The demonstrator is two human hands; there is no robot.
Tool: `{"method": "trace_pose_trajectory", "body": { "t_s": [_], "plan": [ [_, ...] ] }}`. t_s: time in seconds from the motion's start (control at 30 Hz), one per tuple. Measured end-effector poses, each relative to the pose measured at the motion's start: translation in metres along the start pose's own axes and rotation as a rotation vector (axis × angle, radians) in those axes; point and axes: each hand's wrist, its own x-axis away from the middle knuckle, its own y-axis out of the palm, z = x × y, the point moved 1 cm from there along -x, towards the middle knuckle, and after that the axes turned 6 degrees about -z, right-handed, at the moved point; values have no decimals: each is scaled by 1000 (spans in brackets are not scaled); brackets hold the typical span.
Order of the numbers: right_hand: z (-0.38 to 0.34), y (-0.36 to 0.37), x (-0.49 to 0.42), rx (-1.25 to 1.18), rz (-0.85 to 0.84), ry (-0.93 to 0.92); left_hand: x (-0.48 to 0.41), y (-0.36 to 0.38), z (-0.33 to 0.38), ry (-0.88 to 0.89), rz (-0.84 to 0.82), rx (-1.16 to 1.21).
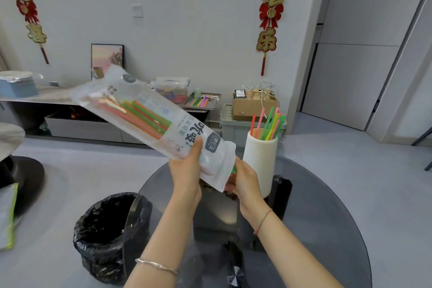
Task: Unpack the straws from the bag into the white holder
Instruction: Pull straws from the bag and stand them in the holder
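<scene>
A clear plastic bag [149, 114] with printed lettering slants from upper left down to the centre, above a round glass table. Orange and green straws [145, 116] lie inside it. My left hand [187, 168] grips the bag near its lower open end. My right hand [244, 182] is at the bag's mouth, fingers pinched on a green straw end [233, 168] that sticks out. Just to the right stands the white ribbed holder [260, 161] on the table, with several coloured straws [271, 124] upright in it.
The dark round glass table [327, 217] lies below my hands. A bin lined with a black bag [105, 236] stands on the floor at its left. Farther back are a low shelf with a tray of straws [202, 101], a cardboard box [253, 105] and a plastic crate.
</scene>
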Motion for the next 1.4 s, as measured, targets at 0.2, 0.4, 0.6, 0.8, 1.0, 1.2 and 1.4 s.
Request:
{"method": "trace_pose_trajectory", "body": {
  "t_s": [0.2, 0.4, 0.6, 0.8, 1.0, 1.2, 1.4],
  "plan": [
    [-3, -11, -5, 221, 43, -254, -7, -12, -2, -163, 60, 176],
    [-15, -23, -6, 276, 154, -358, -14, -23, -2, -274, 96, 345],
    [-9, -3, 5, 70, -10, -293, -8, -12, -11, -302, 131, 390],
    [-23, -12, 3, -52, 75, -260, -1, -4, -16, -350, 117, 431],
    [-38, -31, 0, -194, 122, -324, -5, -8, -13, -338, 111, 492],
    [-27, -11, 0, -74, 18, -323, 9, 5, -21, -404, 86, 465],
    [-51, -17, 5, -381, 63, -362, 14, 9, -20, -442, 90, 489]
  ]
}}
